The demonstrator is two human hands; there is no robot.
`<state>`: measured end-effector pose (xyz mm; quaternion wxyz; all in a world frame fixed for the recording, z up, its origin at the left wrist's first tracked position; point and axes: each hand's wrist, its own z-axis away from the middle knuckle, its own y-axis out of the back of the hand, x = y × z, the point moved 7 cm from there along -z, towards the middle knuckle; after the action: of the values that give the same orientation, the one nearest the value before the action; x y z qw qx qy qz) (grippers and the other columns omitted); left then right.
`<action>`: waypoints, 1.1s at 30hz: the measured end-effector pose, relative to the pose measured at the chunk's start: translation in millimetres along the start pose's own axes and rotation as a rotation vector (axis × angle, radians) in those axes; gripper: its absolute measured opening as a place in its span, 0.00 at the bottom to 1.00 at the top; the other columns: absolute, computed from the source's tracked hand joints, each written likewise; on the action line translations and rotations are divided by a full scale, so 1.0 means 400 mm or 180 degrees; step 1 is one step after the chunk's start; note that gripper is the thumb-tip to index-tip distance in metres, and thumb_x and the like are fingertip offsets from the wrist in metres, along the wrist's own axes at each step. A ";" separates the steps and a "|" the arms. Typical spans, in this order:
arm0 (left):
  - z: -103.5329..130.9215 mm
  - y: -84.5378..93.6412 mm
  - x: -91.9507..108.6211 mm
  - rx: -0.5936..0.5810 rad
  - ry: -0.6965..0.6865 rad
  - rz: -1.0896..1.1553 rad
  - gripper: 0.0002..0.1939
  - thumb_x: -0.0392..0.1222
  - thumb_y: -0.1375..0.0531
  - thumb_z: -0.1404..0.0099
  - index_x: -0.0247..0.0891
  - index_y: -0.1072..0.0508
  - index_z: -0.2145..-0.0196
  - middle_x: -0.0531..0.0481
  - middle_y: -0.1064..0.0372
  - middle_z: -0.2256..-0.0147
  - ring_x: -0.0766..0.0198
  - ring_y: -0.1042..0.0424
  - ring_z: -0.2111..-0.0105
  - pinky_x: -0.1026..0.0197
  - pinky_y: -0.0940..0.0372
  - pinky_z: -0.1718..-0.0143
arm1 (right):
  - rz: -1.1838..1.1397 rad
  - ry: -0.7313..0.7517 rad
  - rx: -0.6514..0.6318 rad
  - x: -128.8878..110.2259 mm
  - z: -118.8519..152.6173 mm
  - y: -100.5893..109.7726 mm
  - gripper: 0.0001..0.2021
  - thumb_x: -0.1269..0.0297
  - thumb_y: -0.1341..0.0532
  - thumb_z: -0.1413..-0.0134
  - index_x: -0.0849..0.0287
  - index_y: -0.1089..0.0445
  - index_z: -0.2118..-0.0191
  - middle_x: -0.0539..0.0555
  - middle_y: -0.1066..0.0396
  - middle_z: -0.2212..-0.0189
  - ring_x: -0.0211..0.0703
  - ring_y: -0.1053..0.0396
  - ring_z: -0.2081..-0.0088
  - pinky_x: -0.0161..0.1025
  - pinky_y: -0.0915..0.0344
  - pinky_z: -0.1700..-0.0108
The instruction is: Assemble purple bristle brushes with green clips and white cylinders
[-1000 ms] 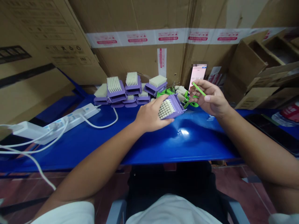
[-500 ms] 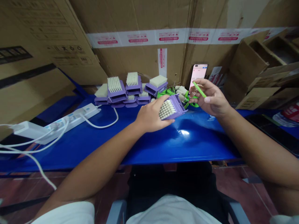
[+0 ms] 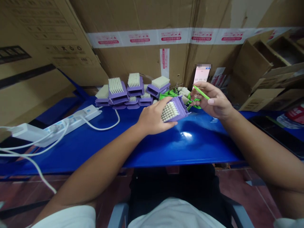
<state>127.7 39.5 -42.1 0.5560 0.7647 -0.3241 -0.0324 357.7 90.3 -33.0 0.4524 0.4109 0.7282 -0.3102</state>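
Observation:
My left hand point(image 3: 153, 118) is wrapped round a purple brush piece point(image 3: 178, 109) with pale bristles, tilted above the blue table. To its right, my right hand point(image 3: 212, 98) pinches a thin bright green piece point(image 3: 201, 92) between thumb and fingers. Thin metal wire shows by the fingers of that hand; whether they hold it is too small to tell. Behind both hands lies a pile of green parts point(image 3: 169, 94) and pale rollers point(image 3: 184, 91). Several more purple brush pieces point(image 3: 118, 91) are stacked to the left of the pile, bristles up.
A white power strip point(image 3: 71, 123) with cables lies on the left of the blue table point(image 3: 152, 152). A lit phone point(image 3: 201, 74) leans against the cardboard wall point(image 3: 142, 19). At the right are cardboard boxes point(image 3: 254, 69), a dark device point(image 3: 275, 133) and a red-labelled bottle point(image 3: 296, 115).
The green piece in my right hand has tilted flatter, its upper end moving slightly left and down. My left hand holds the purple brush piece in nearly the same place.

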 end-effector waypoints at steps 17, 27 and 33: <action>-0.002 0.005 0.000 0.0029 -0.0045 -0.0195 0.51 0.55 0.25 0.39 0.44 0.38 0.24 0.41 0.28 0.29 0.40 0.21 0.37 0.44 0.23 0.39 | 0.0460 0.0163 -0.0580 -0.016 0.002 -0.012 0.38 0.55 0.14 0.61 0.50 0.22 0.42 0.56 0.18 0.50 0.54 0.19 0.49 0.49 0.18 0.48; -0.002 0.009 0.002 -0.0017 -0.0019 -0.0449 0.50 0.56 0.27 0.37 0.45 0.38 0.23 0.43 0.26 0.31 0.41 0.20 0.37 0.45 0.23 0.38 | 0.1799 0.0438 -0.0638 -0.065 0.013 0.026 0.36 0.54 0.14 0.58 0.51 0.19 0.41 0.59 0.20 0.42 0.60 0.20 0.43 0.54 0.19 0.42; -0.001 0.011 0.004 -0.0073 -0.0004 -0.0593 0.49 0.55 0.28 0.36 0.45 0.38 0.23 0.42 0.25 0.31 0.42 0.20 0.37 0.46 0.24 0.37 | 0.2053 0.0624 -0.0700 -0.072 0.015 0.018 0.32 0.56 0.18 0.52 0.50 0.20 0.40 0.59 0.20 0.40 0.62 0.21 0.39 0.55 0.19 0.40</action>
<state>127.1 38.4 -37.7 0.5591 0.7851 -0.2515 -0.0882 373.7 79.6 -9.7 0.4965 0.5964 0.6300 -0.0302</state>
